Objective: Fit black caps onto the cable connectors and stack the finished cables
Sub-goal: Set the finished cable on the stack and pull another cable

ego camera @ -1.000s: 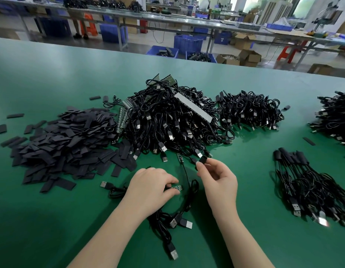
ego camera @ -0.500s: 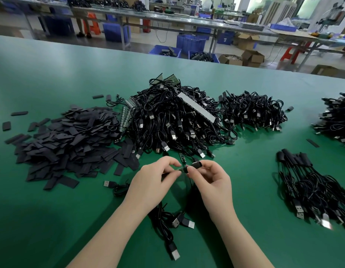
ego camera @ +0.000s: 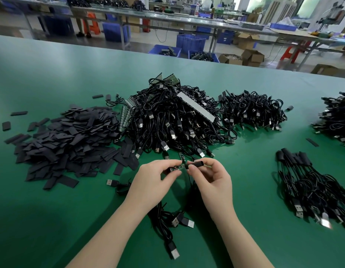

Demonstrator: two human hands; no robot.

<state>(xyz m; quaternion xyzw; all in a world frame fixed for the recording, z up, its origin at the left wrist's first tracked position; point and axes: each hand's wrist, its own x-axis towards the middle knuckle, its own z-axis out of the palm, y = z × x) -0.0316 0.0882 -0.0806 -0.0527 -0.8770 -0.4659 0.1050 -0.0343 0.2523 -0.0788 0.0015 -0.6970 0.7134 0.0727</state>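
My left hand (ego camera: 152, 180) pinches a small green circuit-board connector (ego camera: 177, 167) at the end of a black cable. My right hand (ego camera: 210, 178) holds a black cap (ego camera: 195, 163) by thumb and fingers, its open end pointing left, right at the connector's tip. Both hands hover just above the green table (ego camera: 51, 219), in front of a big heap of uncapped cables (ego camera: 173, 120). A pile of flat black caps (ego camera: 67, 140) lies to the left. A bundle of capped cables (ego camera: 310, 182) lies to the right. Loose cables with USB plugs (ego camera: 173, 223) trail beneath my wrists.
A smaller cable heap (ego camera: 250, 111) lies behind right, another (ego camera: 335, 118) at the right edge. Stray caps dot the table, one at far left (ego camera: 6, 125), one on the right (ego camera: 312, 142). Beyond the table's far edge stand benches, blue crates (ego camera: 191, 42) and cardboard boxes (ego camera: 250, 58).
My hands lifted off the table and came together. The cap in my right hand turned sideways and moved up to the connector held in my left.
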